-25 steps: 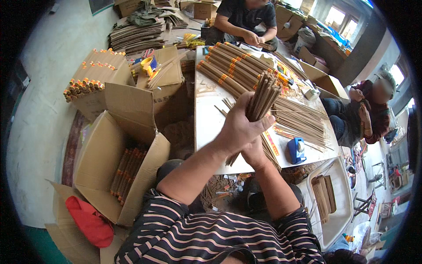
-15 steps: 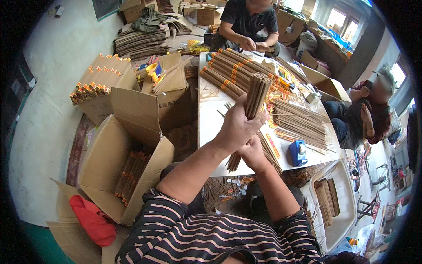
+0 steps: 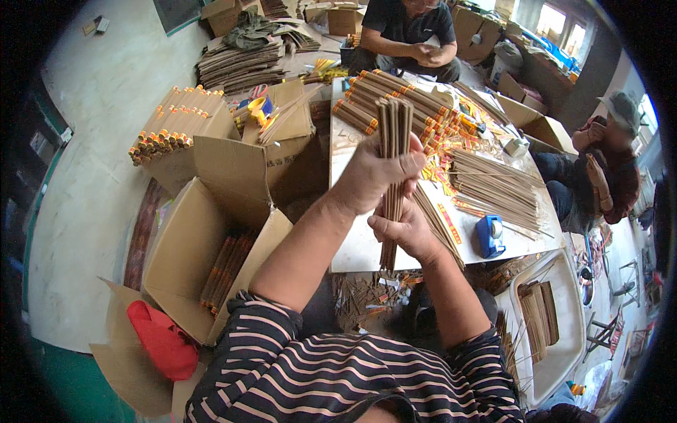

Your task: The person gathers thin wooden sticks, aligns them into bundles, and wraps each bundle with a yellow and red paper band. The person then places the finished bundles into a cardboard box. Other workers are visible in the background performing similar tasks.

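Note:
An upright bundle of thin brown incense sticks (image 3: 395, 127) is held in front of me over the near edge of the white table (image 3: 349, 243). Around its upper middle my left hand (image 3: 368, 175) is closed, thumb across the front. Lower down, my right hand (image 3: 407, 227) grips the same bundle, its fingers partly hidden behind the sticks. Loose incense sticks (image 3: 493, 187) lie on the table to the right, and a few more lie beside my right wrist. Behind the held bundle are stacked rolls with red and yellow bands (image 3: 395, 99). A blue tape dispenser (image 3: 490, 237) stands near the table's right front.
At left, an open carton (image 3: 176, 261) holds banded bundles; more banded rolls (image 3: 173, 127) sit on a box behind it. A white tub (image 3: 522, 338) with sticks is at lower right. One co-worker (image 3: 412, 42) sits across the table, another (image 3: 606, 155) at right.
The bundle has gone from tilted to nearly upright, moving slightly left. Both hands still grip it, my right hand now more in view. The scene has shifted a little to the right.

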Demonstrator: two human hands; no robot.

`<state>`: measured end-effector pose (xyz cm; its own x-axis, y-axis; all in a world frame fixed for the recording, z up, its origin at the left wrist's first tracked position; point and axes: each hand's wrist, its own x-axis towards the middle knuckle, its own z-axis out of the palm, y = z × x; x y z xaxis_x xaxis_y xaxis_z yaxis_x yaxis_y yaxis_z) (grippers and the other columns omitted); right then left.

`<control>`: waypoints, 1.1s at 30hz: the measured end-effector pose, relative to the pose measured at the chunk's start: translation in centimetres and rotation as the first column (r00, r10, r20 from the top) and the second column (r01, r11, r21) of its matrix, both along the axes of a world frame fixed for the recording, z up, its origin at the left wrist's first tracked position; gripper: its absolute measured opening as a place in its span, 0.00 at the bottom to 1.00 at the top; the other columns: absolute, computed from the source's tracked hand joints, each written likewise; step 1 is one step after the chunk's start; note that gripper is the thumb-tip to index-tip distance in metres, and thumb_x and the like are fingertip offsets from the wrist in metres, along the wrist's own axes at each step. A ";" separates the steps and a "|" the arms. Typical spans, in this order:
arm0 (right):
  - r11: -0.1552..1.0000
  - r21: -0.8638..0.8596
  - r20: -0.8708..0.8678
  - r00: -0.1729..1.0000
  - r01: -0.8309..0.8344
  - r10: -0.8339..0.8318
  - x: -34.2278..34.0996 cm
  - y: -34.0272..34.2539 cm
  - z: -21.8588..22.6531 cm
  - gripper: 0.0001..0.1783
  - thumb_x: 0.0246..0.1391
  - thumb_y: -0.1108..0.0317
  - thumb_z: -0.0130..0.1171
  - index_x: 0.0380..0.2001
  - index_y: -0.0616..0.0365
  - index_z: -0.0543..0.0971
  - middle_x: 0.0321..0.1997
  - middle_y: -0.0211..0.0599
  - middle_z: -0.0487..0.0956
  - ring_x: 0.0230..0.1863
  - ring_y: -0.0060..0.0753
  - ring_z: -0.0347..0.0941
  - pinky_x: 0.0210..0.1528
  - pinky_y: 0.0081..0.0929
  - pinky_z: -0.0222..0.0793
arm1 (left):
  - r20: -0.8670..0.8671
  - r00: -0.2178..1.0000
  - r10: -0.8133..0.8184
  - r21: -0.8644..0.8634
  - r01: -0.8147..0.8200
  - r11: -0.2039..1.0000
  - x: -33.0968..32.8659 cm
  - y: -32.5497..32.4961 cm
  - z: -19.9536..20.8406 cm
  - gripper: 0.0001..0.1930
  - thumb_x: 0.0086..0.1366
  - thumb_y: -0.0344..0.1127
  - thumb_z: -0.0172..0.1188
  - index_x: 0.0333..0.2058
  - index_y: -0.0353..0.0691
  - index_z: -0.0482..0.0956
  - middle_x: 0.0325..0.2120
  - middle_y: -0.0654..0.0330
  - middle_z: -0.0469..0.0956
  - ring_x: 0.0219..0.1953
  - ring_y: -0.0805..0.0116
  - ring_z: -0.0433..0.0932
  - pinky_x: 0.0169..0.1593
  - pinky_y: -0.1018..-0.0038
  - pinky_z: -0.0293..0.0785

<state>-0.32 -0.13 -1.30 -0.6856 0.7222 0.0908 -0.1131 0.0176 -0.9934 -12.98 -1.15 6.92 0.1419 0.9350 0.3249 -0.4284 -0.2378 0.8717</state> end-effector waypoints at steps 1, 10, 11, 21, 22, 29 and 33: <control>0.999 -0.039 -0.007 1.000 -0.027 0.027 0.1 -0.2 0.4 0.10 0.47 0.69 0.61 0.27 0.58 0.70 0.17 0.26 0.70 0.18 0.19 0.66 0.21 0.17 0.62 | 0.048 0.998 -0.032 -0.006 0.032 0.999 -0.4 0.2 0.0 0.12 0.54 0.37 0.63 0.32 0.41 0.71 0.20 0.63 0.72 0.19 0.77 0.71 0.23 0.80 0.70; 0.984 0.159 0.156 0.982 0.085 -0.110 0.0 0.6 -1.1 0.13 0.46 0.70 0.62 0.33 0.59 0.69 0.28 0.23 0.66 0.30 0.15 0.62 0.34 0.16 0.62 | 0.167 0.951 0.258 0.048 -0.269 0.962 -0.2 0.8 0.0 0.11 0.56 0.37 0.62 0.29 0.41 0.69 0.17 0.66 0.67 0.17 0.77 0.67 0.22 0.80 0.66; 0.987 0.139 0.155 0.983 0.079 -0.100 -0.1 0.6 -1.1 0.13 0.46 0.70 0.61 0.33 0.58 0.69 0.28 0.22 0.66 0.29 0.15 0.62 0.33 0.16 0.62 | 0.152 0.952 0.266 0.060 -0.277 0.959 -0.1 0.6 -0.1 0.10 0.56 0.36 0.61 0.30 0.41 0.68 0.17 0.65 0.67 0.18 0.76 0.67 0.23 0.79 0.67; 0.979 0.146 0.062 0.986 0.144 -0.154 -0.5 1.1 -2.5 0.12 0.47 0.67 0.62 0.30 0.59 0.70 0.24 0.23 0.66 0.28 0.17 0.61 0.32 0.18 0.61 | 0.099 0.961 0.258 0.117 -0.268 0.956 0.0 0.5 0.2 0.08 0.56 0.33 0.60 0.31 0.40 0.70 0.19 0.66 0.69 0.19 0.78 0.69 0.25 0.82 0.68; 0.985 0.126 0.048 0.991 0.116 -0.123 -0.5 1.2 -2.1 0.13 0.47 0.66 0.63 0.30 0.59 0.71 0.25 0.23 0.66 0.28 0.17 0.61 0.32 0.18 0.61 | 0.091 0.964 0.250 0.120 -0.259 0.958 0.3 0.4 0.8 0.08 0.56 0.33 0.60 0.31 0.40 0.70 0.19 0.66 0.69 0.20 0.78 0.69 0.25 0.82 0.68; 0.998 0.058 0.011 1.000 0.025 -0.025 0.2 1.9 0.5 0.13 0.45 0.66 0.64 0.30 0.57 0.71 0.26 0.21 0.68 0.29 0.16 0.63 0.34 0.17 0.63 | -0.025 0.965 0.263 0.192 -0.253 0.948 1.6 0.8 3.0 0.11 0.56 0.34 0.62 0.32 0.39 0.69 0.21 0.67 0.70 0.20 0.81 0.68 0.24 0.85 0.67; 0.965 0.161 -0.111 0.975 0.209 -0.193 0.4 1.9 -0.9 0.16 0.45 0.68 0.65 0.34 0.59 0.71 0.30 0.25 0.70 0.34 0.18 0.65 0.38 0.18 0.64 | -0.028 0.954 0.299 0.185 -0.289 0.939 1.6 1.4 1.9 0.10 0.57 0.34 0.60 0.33 0.39 0.69 0.22 0.67 0.69 0.20 0.81 0.67 0.25 0.85 0.67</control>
